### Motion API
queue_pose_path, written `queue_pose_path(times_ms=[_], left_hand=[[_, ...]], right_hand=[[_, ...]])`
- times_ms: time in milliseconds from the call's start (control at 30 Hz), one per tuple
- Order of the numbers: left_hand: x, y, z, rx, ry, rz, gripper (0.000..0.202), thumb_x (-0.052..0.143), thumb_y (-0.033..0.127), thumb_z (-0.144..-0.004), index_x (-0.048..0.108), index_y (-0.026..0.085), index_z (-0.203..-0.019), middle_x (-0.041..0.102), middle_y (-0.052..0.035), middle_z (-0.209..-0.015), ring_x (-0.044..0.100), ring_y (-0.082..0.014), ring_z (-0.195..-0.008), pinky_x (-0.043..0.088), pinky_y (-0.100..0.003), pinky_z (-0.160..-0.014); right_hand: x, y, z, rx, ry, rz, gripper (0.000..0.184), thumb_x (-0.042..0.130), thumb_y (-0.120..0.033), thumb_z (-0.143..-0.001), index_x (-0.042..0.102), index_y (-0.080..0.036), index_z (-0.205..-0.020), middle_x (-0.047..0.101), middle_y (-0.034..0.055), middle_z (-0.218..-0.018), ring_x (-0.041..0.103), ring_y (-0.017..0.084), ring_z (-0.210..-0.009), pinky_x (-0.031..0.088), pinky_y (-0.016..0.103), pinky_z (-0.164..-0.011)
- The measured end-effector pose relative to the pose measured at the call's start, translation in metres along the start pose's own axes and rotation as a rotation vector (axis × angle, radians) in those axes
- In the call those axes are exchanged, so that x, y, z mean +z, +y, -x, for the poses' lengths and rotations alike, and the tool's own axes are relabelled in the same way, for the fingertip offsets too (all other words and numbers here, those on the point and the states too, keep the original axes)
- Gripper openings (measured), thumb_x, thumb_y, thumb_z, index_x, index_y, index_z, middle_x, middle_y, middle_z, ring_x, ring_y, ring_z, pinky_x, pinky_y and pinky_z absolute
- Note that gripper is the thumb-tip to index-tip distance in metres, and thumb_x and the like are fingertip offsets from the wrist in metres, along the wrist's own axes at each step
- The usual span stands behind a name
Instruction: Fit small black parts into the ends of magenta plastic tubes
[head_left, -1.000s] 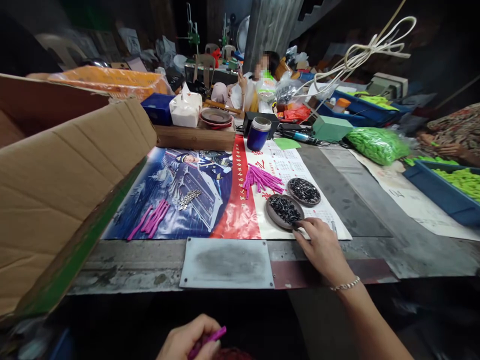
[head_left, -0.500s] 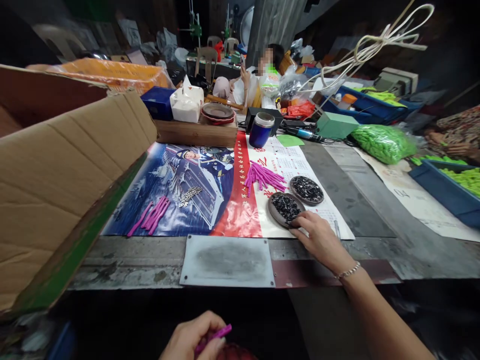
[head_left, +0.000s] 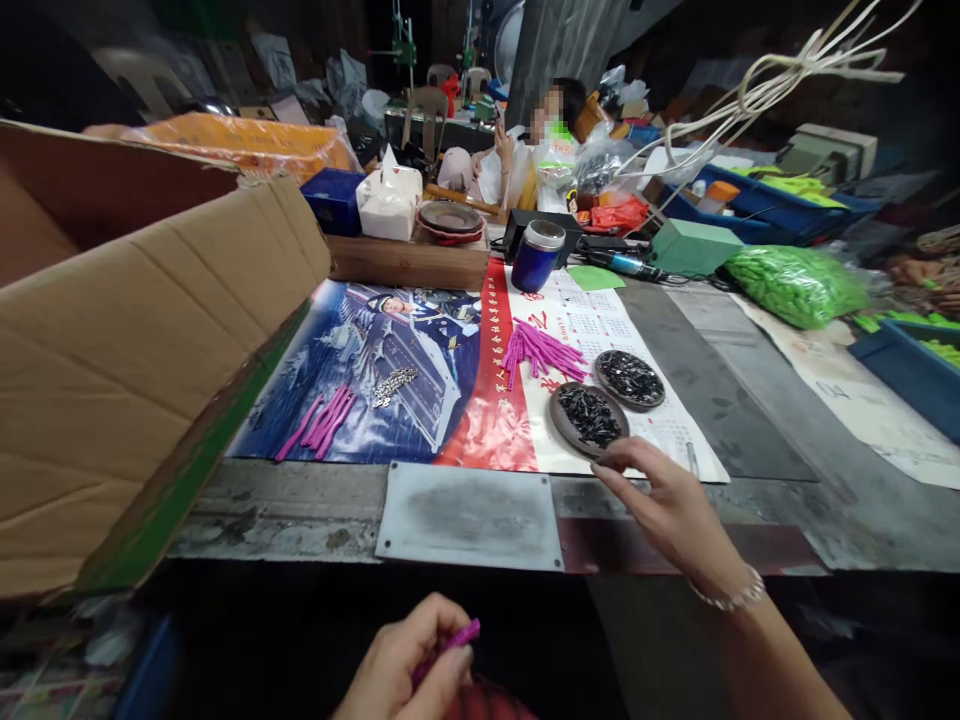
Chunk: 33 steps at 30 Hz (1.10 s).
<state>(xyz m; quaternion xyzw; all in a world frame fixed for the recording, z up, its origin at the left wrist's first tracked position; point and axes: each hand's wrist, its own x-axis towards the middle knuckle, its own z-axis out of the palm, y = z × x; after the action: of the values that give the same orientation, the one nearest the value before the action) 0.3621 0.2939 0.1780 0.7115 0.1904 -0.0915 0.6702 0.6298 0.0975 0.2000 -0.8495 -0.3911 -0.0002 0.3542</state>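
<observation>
Dishes of black parts (head_left: 630,379), two, sit on the bench (head_left: 750,440) beside two heaps of pink sticks (head_left: 544,352) and one pile of silvery bits (head_left: 395,383). A big cardboard box (head_left: 135,330) crowds the left side, and a blue mug (head_left: 538,258) stands behind. The right hand (head_left: 667,505) stretches its fingers slightly apart at the rim of the nearer dish (head_left: 589,418); the left hand (head_left: 409,670), below the bench edge, has its fingers clamped on one pink stick (head_left: 459,638).

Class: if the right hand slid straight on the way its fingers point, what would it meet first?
Probably the rim of the nearer dish of black parts, just ahead of the right hand; depth is uncertain.
</observation>
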Motion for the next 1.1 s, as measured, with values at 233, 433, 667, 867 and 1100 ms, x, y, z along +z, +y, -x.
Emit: queue_pose_path(times_ms=[233,433,667,867,1100], left_hand=[[0.015,0.018,-0.011,0.014,0.18,0.29,0.018,0.065,0.027,-0.091,0.069,0.016,-0.104,0.058,-0.0003,-0.082,0.049,-0.012,-0.072,0.041,-0.021,-0.068],[0.023,0.017,-0.014,0.065,0.277,0.468,0.025,0.068,0.035,-0.092,0.072,0.015,-0.106,0.052,0.0024,-0.069,0.046,-0.0104,-0.063,0.043,-0.021,-0.065],[0.029,0.022,-0.011,0.117,0.328,0.494,0.03,0.07,0.045,-0.089,0.072,0.015,-0.091,0.042,0.0057,-0.059,0.038,-0.0091,-0.052,0.04,-0.021,-0.055],[0.031,0.021,-0.009,0.103,0.325,0.507,0.033,0.071,0.047,-0.088,0.066,0.015,-0.085,0.042,0.0058,-0.061,0.034,-0.0079,-0.052,0.033,-0.019,-0.049],[0.029,0.021,-0.006,0.01,0.207,0.612,0.036,0.073,0.049,-0.086,0.061,0.015,-0.087,0.043,0.0082,-0.058,0.03,-0.0041,-0.046,0.023,-0.018,-0.044]], right_hand=[[0.055,-0.077,0.062,0.295,-0.129,-0.727,0.021,0.069,-0.036,-0.09,0.067,-0.02,-0.077,0.064,0.0041,-0.086,0.061,0.018,-0.079,0.051,0.025,-0.069],[0.08,-0.106,0.077,0.357,-0.059,-0.9,0.018,0.07,-0.03,-0.09,0.067,-0.02,-0.076,0.059,0.0024,-0.082,0.056,0.015,-0.075,0.049,0.023,-0.066],[0.09,-0.125,0.078,0.353,-0.022,-0.869,0.024,0.067,-0.034,-0.091,0.062,-0.019,-0.073,0.057,0.0015,-0.079,0.054,0.015,-0.071,0.048,0.023,-0.064],[0.096,-0.131,0.086,0.338,-0.011,-0.888,0.021,0.063,-0.031,-0.094,0.061,-0.02,-0.077,0.059,0.0014,-0.079,0.058,0.014,-0.072,0.052,0.022,-0.066],[0.094,-0.122,0.095,0.202,0.073,-0.675,0.003,0.064,-0.022,-0.094,0.062,-0.023,-0.096,0.062,0.0015,-0.089,0.062,0.014,-0.076,0.055,0.023,-0.07]])
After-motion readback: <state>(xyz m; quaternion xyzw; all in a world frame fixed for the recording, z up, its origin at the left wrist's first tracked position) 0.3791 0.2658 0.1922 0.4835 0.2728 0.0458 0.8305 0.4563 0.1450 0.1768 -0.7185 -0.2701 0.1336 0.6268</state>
